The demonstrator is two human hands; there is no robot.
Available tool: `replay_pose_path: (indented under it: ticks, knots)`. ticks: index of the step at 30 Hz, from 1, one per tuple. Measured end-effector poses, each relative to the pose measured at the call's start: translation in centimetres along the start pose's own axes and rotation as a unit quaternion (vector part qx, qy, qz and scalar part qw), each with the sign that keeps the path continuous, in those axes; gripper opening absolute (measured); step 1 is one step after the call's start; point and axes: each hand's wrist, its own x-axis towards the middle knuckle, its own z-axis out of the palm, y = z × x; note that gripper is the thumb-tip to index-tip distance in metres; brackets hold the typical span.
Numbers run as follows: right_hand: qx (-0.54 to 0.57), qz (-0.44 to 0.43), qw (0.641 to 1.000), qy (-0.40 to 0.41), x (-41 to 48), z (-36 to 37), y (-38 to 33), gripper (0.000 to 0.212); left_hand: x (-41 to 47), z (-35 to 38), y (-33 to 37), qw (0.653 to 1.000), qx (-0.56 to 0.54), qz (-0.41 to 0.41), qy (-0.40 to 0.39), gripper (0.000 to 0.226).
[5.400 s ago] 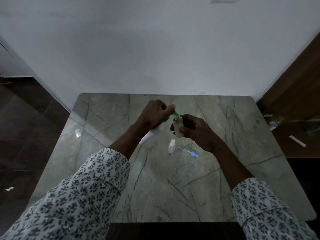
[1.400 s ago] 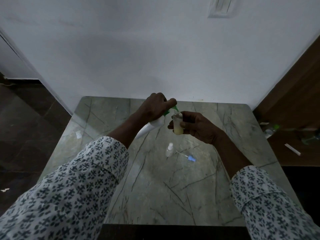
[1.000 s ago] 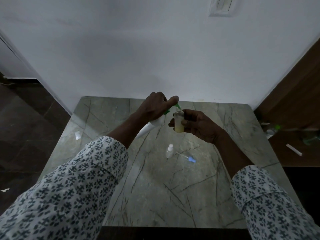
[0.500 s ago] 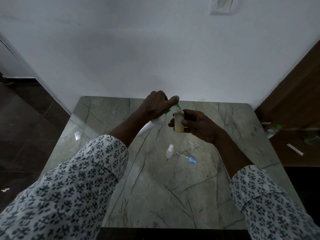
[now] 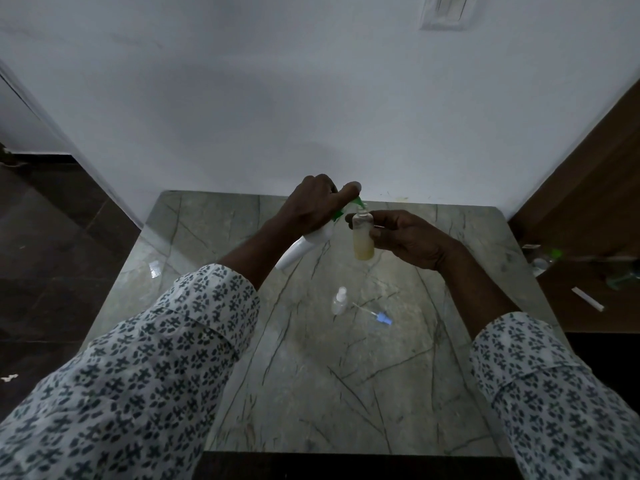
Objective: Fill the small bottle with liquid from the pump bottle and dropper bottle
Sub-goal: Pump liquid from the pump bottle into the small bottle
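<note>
The small bottle (image 5: 363,237) is held upright in the right hand (image 5: 408,239), above the counter (image 5: 311,393) near its far edge, roughly half full of pale yellowish liquid. The pump bottle (image 5: 304,247), gripped tilted by the left hand (image 5: 311,206), puts its green nozzle (image 5: 358,203) at the open neck. The dropper bottle (image 5: 338,301) lies mid-counter.

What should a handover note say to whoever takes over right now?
Left hand: holds the tilted white pump bottle, finger on its green pump, nozzle at the small bottle's mouth.
Right hand: holds the small bottle upright above the table.
Dropper bottle stands on the table, untouched; a blue-tipped dropper lies beside it.
Done: small bottle more than half full of pale yellowish liquid.
Left: finish pumping, set the pump bottle down, add from the dropper bottle.
</note>
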Motion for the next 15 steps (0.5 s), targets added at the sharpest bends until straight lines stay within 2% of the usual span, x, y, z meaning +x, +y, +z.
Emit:
replay_pose_path:
  ticks: [4, 6, 9, 12, 15]
  knots:
    - [-0.027, -0.002, 1.0, 0.003, -0.3, -0.1, -0.1, 0.076, -0.3, 0.0, 0.5, 1.0, -0.009, -0.012, 0.002, 0.093]
    - [-0.031, -0.003, 0.999, 0.005, -0.5, 0.0, -0.2, 0.07, -0.4, 0.0, 0.7, 1.0, -0.01, -0.016, 0.001, 0.096]
    - [-0.034, -0.006, 0.999, -0.005, -0.8, 0.1, -0.4, 0.062, -0.5, 0.0, 0.7, 1.0, -0.008, 0.0, -0.007, 0.095]
    - [-0.04, -0.014, 0.999, -0.017, -1.0, 0.4, -0.3, 0.042, -0.6, 0.1, 0.8, 1.0, -0.017, 0.014, -0.008, 0.088]
    - [-0.034, -0.012, 0.999, -0.017, -1.1, 0.7, -0.1, 0.04, -0.7, 0.1, 0.9, 1.0, -0.023, 0.021, -0.007, 0.074]
